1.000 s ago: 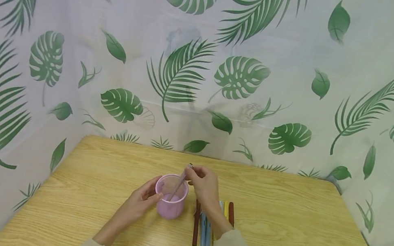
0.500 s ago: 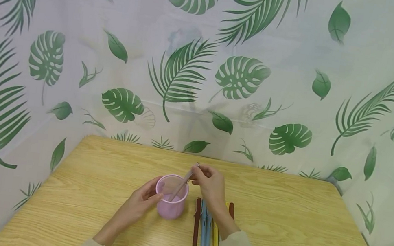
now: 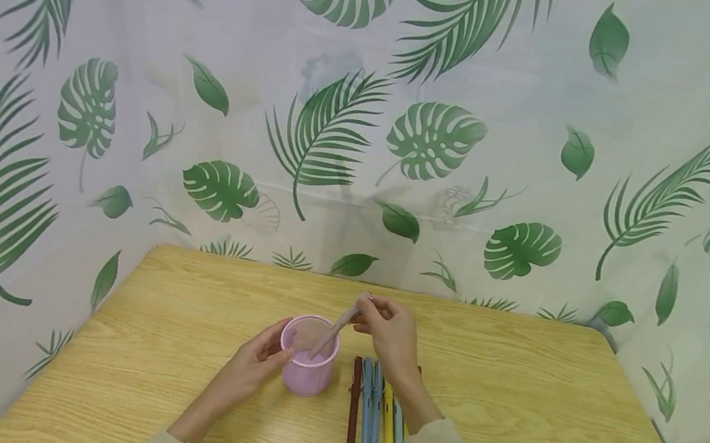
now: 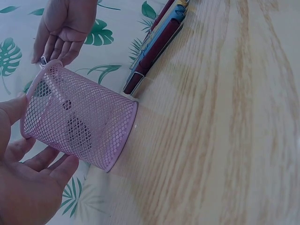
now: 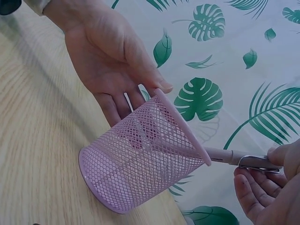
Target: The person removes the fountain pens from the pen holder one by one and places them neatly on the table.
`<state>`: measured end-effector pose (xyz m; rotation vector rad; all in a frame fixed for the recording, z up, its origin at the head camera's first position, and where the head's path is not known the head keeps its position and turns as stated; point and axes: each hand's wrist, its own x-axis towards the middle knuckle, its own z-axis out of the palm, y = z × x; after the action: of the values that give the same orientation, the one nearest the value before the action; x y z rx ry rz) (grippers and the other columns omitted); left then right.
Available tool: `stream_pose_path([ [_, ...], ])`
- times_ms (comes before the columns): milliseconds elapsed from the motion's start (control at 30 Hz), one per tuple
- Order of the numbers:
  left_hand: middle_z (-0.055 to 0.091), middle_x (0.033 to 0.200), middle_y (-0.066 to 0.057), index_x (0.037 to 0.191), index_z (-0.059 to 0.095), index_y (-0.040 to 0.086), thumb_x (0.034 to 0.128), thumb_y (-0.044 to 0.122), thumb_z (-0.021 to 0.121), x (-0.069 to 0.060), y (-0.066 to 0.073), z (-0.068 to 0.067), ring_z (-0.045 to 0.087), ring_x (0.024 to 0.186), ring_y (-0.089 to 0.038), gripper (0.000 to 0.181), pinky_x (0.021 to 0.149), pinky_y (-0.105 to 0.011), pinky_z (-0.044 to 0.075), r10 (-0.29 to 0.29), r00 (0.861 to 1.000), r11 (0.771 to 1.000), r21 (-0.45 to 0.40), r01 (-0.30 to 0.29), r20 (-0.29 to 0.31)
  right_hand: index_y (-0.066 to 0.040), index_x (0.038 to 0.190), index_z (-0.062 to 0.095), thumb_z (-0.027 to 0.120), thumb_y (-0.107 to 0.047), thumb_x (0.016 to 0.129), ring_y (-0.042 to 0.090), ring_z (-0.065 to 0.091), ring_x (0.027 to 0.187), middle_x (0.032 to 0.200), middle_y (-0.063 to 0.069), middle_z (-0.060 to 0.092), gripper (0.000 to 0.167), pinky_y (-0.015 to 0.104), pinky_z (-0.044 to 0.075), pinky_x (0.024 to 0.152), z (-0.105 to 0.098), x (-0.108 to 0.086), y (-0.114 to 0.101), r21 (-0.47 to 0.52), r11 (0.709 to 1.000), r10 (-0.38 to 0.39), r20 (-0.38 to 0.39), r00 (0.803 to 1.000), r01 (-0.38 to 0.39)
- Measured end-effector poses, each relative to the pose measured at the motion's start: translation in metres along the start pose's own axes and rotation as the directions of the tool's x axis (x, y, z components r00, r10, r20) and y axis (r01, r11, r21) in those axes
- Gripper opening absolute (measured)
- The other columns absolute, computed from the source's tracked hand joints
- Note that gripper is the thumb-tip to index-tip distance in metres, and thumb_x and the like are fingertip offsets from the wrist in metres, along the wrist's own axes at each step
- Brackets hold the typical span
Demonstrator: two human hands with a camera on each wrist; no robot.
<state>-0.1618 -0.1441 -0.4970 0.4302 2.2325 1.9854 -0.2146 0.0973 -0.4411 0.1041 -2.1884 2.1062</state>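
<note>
A pink mesh pen holder [image 3: 307, 378] stands upright on the table, left of a row of pens. My left hand [image 3: 252, 365] holds it from the left, thumb at the rim and fingers along the far side. Between thumb and fingers, my right hand [image 3: 390, 335] pinches the upper end of a pinkish-grey pen [image 5: 220, 155] with a metal clip. The pen slants over the right side of the rim, and its lower end is inside the holder. In the right wrist view, the mesh partly veils that lower part.
Beside the holder lie a dark red pen [image 3: 354, 402], two blue pens [image 3: 376, 410], a yellow pen [image 3: 389, 412] and a light blue pen [image 3: 398, 428]. My right forearm covers the row's right part. A leaf-patterned cloth [image 3: 326, 240] hangs behind the wooden table [image 3: 539, 399].
My right hand has moved to the right with the pen, which leans lower and sticks farther out of the holder. The left hand and holder have stayed in place.
</note>
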Motion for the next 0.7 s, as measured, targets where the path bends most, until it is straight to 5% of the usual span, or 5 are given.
stream_pose_path([
  [700, 0.047, 0.151, -0.030, 0.160, 0.028, -0.004, 0.1064, 0.015, 0.059, 0.000, 0.000, -0.001, 0.044, 0.141, -0.044, 0.065, 0.119, -0.041, 0.037, 0.030, 1.000, 0.999, 0.009, -0.030, -0.001, 0.008, 0.114, 0.070, 0.069, -0.016, 0.102, 0.028, 0.076, 0.084, 0.097, 0.021, 0.076, 0.027, 0.034, 0.065, 0.077, -0.017, 0.000, -0.006, 0.046, 0.999, 0.024, -0.052, 0.998, -0.022],
])
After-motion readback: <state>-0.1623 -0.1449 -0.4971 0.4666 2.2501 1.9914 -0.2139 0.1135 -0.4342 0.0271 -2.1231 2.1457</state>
